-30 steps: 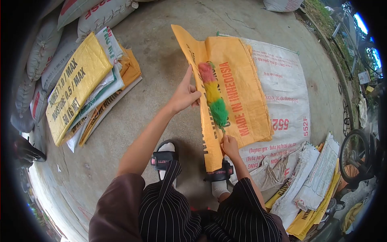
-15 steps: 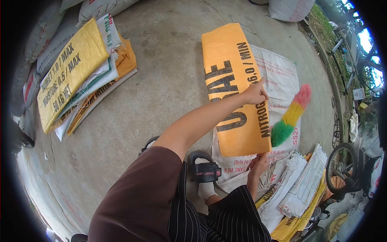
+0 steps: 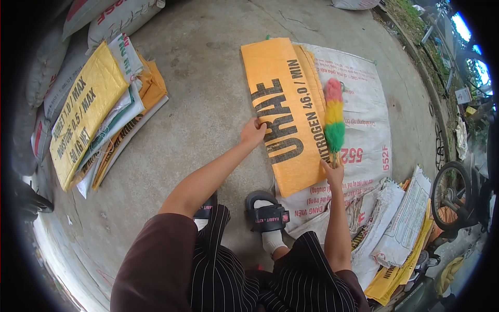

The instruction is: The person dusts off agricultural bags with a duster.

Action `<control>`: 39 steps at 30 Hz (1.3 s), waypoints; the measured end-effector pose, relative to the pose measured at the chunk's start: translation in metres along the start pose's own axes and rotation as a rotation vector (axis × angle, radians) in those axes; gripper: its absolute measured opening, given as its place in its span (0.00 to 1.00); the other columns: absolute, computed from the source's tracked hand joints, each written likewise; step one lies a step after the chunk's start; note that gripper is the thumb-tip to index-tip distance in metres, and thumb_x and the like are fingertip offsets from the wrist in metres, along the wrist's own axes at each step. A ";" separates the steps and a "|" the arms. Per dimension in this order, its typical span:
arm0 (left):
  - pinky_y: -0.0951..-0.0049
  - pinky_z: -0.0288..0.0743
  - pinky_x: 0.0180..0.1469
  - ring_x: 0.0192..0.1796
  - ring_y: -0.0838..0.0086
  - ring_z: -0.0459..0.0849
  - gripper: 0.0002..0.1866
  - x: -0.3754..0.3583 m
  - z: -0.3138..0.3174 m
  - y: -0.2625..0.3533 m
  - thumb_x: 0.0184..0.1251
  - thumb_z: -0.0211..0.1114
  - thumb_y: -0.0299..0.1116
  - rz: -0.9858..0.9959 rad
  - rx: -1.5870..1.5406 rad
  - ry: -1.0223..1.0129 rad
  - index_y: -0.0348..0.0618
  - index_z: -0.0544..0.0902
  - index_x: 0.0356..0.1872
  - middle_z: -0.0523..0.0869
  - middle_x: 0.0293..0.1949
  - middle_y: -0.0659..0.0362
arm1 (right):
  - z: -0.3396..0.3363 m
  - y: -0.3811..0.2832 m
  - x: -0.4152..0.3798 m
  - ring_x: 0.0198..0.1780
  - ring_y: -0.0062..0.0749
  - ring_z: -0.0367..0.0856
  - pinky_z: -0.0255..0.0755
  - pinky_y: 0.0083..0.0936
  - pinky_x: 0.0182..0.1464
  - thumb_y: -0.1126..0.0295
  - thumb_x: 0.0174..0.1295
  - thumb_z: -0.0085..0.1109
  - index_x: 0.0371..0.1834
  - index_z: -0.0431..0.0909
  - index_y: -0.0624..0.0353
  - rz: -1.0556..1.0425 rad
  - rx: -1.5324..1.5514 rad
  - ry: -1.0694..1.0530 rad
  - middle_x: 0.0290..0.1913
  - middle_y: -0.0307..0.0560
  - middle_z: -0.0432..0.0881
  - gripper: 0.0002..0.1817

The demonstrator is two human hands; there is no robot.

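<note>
A folded orange sack (image 3: 286,114) printed with black letters lies partly over a flat white sack (image 3: 364,125) on the concrete. My left hand (image 3: 253,132) grips the orange sack's left edge, fingers closed on it. At the opposite edge, low down, my right hand (image 3: 332,170) is closed round the handle of a feather duster (image 3: 335,117). The duster's pink, yellow and green head points away from me, along the orange sack's right edge. The right hand's fingers also touch that edge.
A stack of folded sacks (image 3: 91,114) lies at the left, near filled sacks (image 3: 122,21). More folded sacks (image 3: 403,223) are piled at the lower right beside a wheel (image 3: 451,195). Sandalled feet (image 3: 266,212) stand close to the orange sack.
My left hand has moved from the orange sack's right side to its left edge. The sack has shifted left, and the duster now lies closer along it, more upright in view.
</note>
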State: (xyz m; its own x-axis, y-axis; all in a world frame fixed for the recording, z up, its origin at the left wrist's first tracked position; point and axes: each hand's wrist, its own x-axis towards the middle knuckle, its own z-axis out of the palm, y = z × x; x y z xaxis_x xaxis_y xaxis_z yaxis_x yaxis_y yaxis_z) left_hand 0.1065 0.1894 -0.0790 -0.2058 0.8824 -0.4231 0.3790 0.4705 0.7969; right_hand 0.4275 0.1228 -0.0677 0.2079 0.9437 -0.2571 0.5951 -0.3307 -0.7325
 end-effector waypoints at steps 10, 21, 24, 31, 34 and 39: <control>0.70 0.75 0.45 0.46 0.67 0.79 0.25 0.022 0.016 0.010 0.58 0.58 0.39 -0.210 -0.394 -0.130 0.35 0.69 0.54 0.78 0.47 0.53 | -0.008 0.043 -0.006 0.45 0.42 0.76 0.67 0.30 0.48 0.66 0.52 0.58 0.49 0.75 0.60 0.135 -0.120 0.270 0.44 0.52 0.78 0.20; 0.64 0.79 0.41 0.46 0.66 0.79 0.21 0.002 -0.044 0.135 0.67 0.40 0.38 -0.087 -0.059 -0.643 0.35 0.64 0.56 0.76 0.47 0.50 | -0.046 0.022 -0.082 0.38 0.28 0.77 0.70 0.23 0.41 0.67 0.60 0.53 0.44 0.74 0.69 0.052 0.153 0.569 0.37 0.49 0.79 0.15; 0.65 0.78 0.46 0.50 0.65 0.77 0.21 -0.017 -0.079 0.164 0.69 0.39 0.36 0.143 -0.308 -0.522 0.35 0.62 0.58 0.74 0.50 0.50 | -0.068 0.013 -0.104 0.40 0.30 0.78 0.71 0.24 0.44 0.69 0.60 0.52 0.44 0.74 0.71 0.133 0.096 0.518 0.39 0.50 0.79 0.15; 0.63 0.75 0.52 0.49 0.62 0.78 0.20 -0.086 -0.295 0.168 0.67 0.48 0.34 0.447 -1.053 0.109 0.30 0.63 0.54 0.76 0.46 0.47 | -0.050 0.023 -0.107 0.40 0.29 0.78 0.71 0.24 0.43 0.71 0.60 0.51 0.44 0.74 0.71 0.077 0.105 0.424 0.39 0.50 0.79 0.14; 0.63 0.72 0.53 0.51 0.63 0.76 0.17 -0.121 -0.398 0.131 0.68 0.46 0.33 0.607 -1.101 0.503 0.32 0.67 0.53 0.75 0.49 0.49 | -0.033 0.008 -0.103 0.39 0.28 0.77 0.71 0.23 0.42 0.70 0.61 0.51 0.43 0.74 0.71 0.067 0.066 0.355 0.38 0.51 0.79 0.14; 0.59 0.67 0.57 0.54 0.63 0.74 0.16 -0.147 -0.524 0.008 0.69 0.45 0.31 0.546 -1.175 0.859 0.34 0.67 0.54 0.75 0.51 0.52 | -0.001 -0.047 -0.098 0.33 0.23 0.76 0.70 0.20 0.36 0.69 0.61 0.51 0.36 0.76 0.70 0.028 0.060 0.303 0.30 0.47 0.79 0.12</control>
State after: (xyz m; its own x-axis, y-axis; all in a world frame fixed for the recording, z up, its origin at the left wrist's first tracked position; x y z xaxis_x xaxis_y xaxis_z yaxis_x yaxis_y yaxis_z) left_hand -0.3328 0.0613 0.2161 -0.8757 0.4792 0.0588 -0.2328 -0.5259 0.8181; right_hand 0.3797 0.0457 -0.0073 0.4504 0.8888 -0.0845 0.5413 -0.3471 -0.7658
